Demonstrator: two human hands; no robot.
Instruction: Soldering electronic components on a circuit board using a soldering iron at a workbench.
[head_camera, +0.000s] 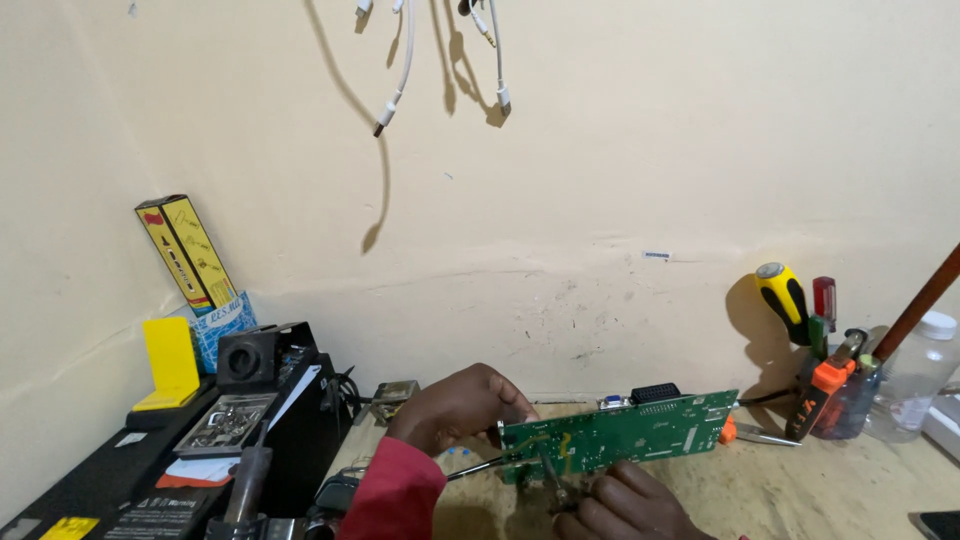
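My left hand (458, 406), in a red sleeve, grips the left end of a green circuit board (640, 432) and holds it up on edge above the wooden bench. Low in the head view, my right hand (625, 503) holds a small dark tool (555, 485) against the board's lower left part. A thin metal rod (470, 467) pokes out under the left hand toward the board. A black connector and a blue one sit on the board's top edge.
A tool holder (835, 385) with screwdrivers and pliers stands at right beside a clear plastic bottle (915, 378). At left are a black box (180, 450), a yellow carton (190, 252), a soldering iron (245, 480). White cables (400, 80) hang on the wall.
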